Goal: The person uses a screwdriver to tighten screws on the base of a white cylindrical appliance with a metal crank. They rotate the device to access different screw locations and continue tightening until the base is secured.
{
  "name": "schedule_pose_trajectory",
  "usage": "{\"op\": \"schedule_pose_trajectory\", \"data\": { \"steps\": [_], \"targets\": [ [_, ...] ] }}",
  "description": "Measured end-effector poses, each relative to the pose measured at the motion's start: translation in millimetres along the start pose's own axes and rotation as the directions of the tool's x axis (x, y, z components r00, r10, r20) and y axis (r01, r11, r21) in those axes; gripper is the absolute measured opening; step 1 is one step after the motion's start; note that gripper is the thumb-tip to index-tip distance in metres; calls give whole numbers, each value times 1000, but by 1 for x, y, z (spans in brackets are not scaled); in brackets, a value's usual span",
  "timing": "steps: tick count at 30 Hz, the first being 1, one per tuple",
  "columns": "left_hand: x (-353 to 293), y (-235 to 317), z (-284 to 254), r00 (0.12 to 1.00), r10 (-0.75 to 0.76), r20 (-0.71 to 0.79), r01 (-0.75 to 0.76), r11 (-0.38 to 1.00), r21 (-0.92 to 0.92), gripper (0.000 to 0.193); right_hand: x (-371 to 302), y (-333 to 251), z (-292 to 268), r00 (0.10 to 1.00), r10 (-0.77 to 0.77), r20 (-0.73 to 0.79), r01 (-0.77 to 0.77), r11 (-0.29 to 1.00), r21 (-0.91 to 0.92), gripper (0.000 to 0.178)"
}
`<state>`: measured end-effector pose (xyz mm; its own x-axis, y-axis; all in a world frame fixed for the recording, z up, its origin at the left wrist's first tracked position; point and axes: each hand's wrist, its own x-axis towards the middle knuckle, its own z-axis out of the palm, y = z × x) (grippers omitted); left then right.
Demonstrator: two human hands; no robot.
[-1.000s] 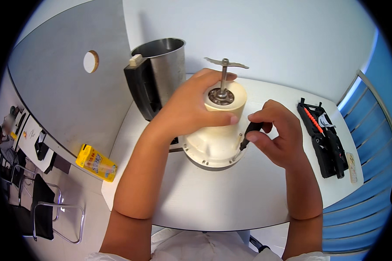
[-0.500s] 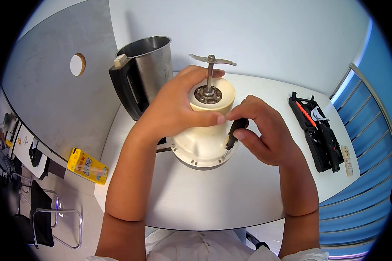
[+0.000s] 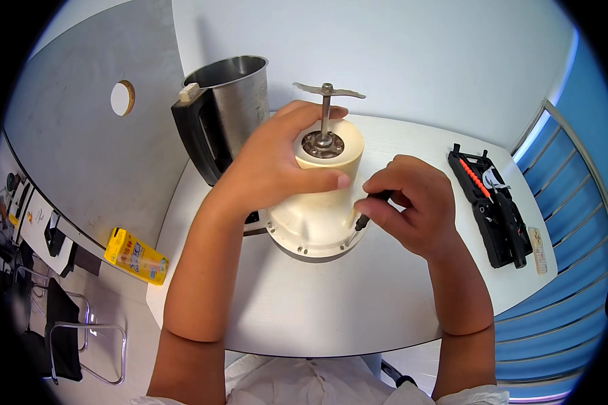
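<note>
Left hand [image 3: 267, 158] curved into a wide C, thumb along the near side, fingers around the back – it grips the upper part of a cream housing [image 3: 307, 226]. Right hand [image 3: 415, 202] nearly closed; thumb and index finger pinch the handle of a small dark screwdriver [image 3: 363, 219], shaft slanting down-left to the housing's lower right rim. Cannot tell whether the tip sits in a screw.

Housing stands upright at mid-table, smooth and glossy like plastic, a narrower cylinder above a flared round foot. Small screw points dot the rim; a darker band runs beneath. On top, a stained round metal plate, a thin upright shaft and a wavy two-armed blade [image 3: 348, 93].

Behind left: a brushed-metal jug [image 3: 243, 101], black looped handle, pale button on top. Table [image 3: 317, 317] white, faintly grained, curved edge. Right side: an open black tool case [image 3: 496, 226] with an orange-red ribbed rod [image 3: 476, 179] lying in it.

Left edge: a yellow packet [image 3: 138, 256] – printed all over, dark and pale lettering on its face.
</note>
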<state>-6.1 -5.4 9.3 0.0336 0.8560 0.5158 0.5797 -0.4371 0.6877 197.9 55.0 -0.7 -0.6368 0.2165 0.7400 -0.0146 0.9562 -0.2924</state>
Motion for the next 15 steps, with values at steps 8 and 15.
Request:
{"op": "schedule_pose_trajectory", "data": {
  "steps": [8, 15],
  "targets": [
    [0, -1, 0, 1000, -18, 1, 18, 999, -29, 74, 0, 10, 0, 999, -10, 51, 0, 980, 199, 15],
    [0, -1, 0, 999, -33, -3, 33, 999, -43, 74, 2, 6, -2, 996, -80, 42, 80, 997, -1, 13]
  ]
}}
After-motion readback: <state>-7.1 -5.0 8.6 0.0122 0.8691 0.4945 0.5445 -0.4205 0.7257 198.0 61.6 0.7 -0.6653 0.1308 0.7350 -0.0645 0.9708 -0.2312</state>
